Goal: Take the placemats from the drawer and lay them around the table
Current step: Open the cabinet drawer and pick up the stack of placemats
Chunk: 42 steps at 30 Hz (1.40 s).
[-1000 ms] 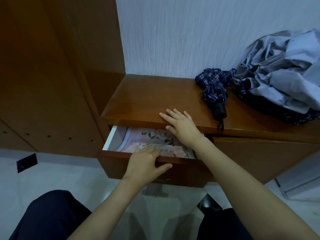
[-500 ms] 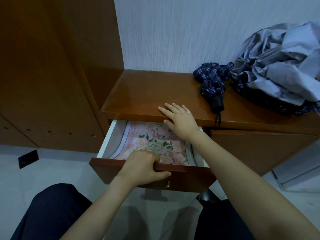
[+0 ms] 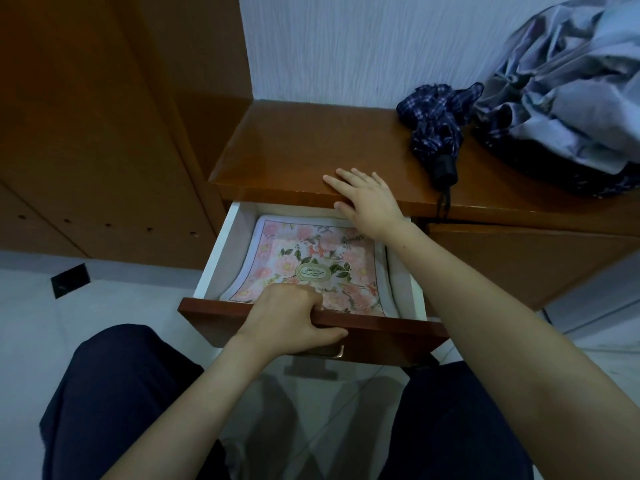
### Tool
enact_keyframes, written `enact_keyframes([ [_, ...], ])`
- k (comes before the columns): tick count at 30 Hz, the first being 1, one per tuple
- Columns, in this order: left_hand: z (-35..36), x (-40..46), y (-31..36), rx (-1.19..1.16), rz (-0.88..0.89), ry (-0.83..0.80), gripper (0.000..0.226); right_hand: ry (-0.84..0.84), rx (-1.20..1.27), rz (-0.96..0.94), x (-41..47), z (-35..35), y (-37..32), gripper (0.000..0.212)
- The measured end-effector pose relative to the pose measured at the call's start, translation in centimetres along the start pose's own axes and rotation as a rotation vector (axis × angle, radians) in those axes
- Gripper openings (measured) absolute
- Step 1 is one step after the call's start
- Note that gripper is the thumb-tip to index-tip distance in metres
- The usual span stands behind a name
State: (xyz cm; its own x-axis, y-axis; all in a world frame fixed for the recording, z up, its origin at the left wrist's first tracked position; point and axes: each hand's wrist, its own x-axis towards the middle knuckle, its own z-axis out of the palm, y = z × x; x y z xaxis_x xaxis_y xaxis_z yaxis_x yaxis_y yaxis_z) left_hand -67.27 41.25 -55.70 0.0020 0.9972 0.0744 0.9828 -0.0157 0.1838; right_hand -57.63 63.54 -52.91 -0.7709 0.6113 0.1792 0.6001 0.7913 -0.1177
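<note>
Left hand (image 3: 289,318) fingers curled gripping; right hand (image 3: 367,202) flat, fingers straight

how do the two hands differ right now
The left hand curls its fingers over the drawer front, gripping it; the right hand lies flat with straight fingers on the cabinet top. The left sits low and near the body; the right is higher and farther back, at the top's front edge. Both are bare, and neither touches the placemats.

Placemats (image 3: 311,265): near edge hidden behind drawer front (image 3: 381,336) and left hand (image 3: 287,320), count unreadable; label text too small. Drawer handle (image 3: 337,351) mostly covered by that hand. Grey cloth pile (image 3: 568,81) cut off at right edge
</note>
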Motion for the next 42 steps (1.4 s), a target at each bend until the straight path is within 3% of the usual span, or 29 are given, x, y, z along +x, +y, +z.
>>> enact_keyframes([
  [18,0.4,-4.1,1.9,-0.055,-0.011,-0.05,0.06,-0.002,-0.01,-0.002,0.2,0.2,0.2,0.053],
  [29,0.0,-2.1,0.4,-0.251,0.011,-0.241,0.072,0.035,-0.042,-0.002,0.0,0.4,-0.2,0.052],
  [38,-0.4,0.3,-0.7,-0.347,0.057,-0.433,0.05,0.029,-0.005,0.007,-0.4,0.6,-0.5,0.055],
  [42,-0.2,1.2,-1.4,-0.384,0.073,-0.498,0.025,0.009,-0.022,0.0,-0.5,0.4,-0.4,0.06],
])
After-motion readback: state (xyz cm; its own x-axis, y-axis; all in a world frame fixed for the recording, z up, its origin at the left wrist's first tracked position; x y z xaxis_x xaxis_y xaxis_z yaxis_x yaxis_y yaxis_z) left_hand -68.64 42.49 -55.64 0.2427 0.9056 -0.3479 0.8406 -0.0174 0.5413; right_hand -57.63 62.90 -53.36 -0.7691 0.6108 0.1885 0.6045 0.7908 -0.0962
